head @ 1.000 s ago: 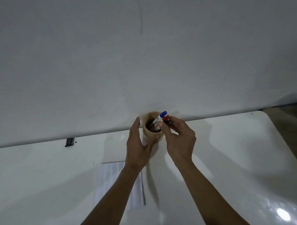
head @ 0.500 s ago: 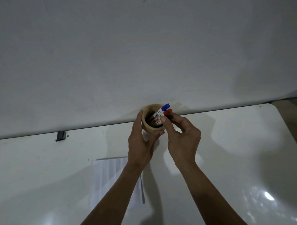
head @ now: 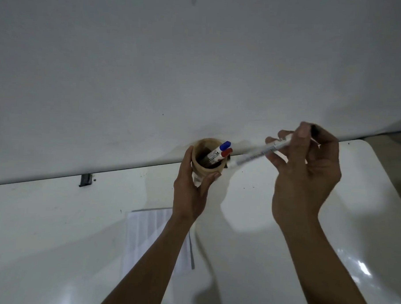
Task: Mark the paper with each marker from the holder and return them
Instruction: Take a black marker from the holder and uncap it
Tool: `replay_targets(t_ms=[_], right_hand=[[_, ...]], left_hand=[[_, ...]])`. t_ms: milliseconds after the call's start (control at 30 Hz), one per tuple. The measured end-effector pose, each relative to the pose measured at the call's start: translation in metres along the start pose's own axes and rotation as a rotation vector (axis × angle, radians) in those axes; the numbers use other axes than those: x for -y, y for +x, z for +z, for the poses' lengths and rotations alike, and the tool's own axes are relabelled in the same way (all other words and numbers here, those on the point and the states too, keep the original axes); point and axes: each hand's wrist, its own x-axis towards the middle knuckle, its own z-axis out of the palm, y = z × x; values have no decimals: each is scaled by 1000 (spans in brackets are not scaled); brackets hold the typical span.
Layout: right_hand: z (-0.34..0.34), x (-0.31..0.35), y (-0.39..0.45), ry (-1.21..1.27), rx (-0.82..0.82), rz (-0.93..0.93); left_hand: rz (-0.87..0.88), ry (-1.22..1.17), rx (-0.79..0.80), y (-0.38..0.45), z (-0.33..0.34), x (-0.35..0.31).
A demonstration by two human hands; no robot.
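Observation:
A round tan holder (head: 202,169) stands at the back of the white table, against the wall. My left hand (head: 192,190) is wrapped around its side. Two markers lean inside it, one with a blue cap (head: 225,145) and one with a red cap (head: 227,152). My right hand (head: 305,177) is to the right of the holder and pinches a white-bodied marker (head: 258,155) near its upper end. That marker slants down-left, its lower tip just right of the holder's rim, outside it. A sheet of white paper (head: 150,232) lies on the table under my left forearm.
The white table (head: 53,237) meets a plain white wall (head: 198,71) along its back edge. A small dark clip (head: 85,180) sits at that edge, far left of the holder. The table's rounded right corner (head: 367,145) lies beyond my right hand.
My right hand has pulled a white marker out of the holder and swung up and to the right. My left hand stays on the holder; the blue and red markers remain inside.

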Motion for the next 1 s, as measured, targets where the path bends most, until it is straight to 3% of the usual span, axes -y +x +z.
replay_targets(t_ms=[200, 367, 533, 633, 733, 833, 1000], right_hand=[[-16, -15, -17, -194, 43, 277], [-34, -34, -51, -389, 229, 414], [-37, -34, -82, -535, 431, 427], [-34, -32, -101, -703, 642, 383], [-26, -26, -125, -768, 752, 396], [-15, -22, -151, -740, 847, 423], [-3, -15, -178, -792, 1043, 387]], left_hand=[[-4, -5, 32, 0, -1, -12], [-23, 69, 99, -3, -15, -22], [3, 278, 19, -39, -61, -23], [142, 360, 150, -65, -101, -32], [309, 522, 304, -89, -139, -34], [432, 618, 273, -110, -168, -29], [360, 517, 270, -144, -217, -12]])
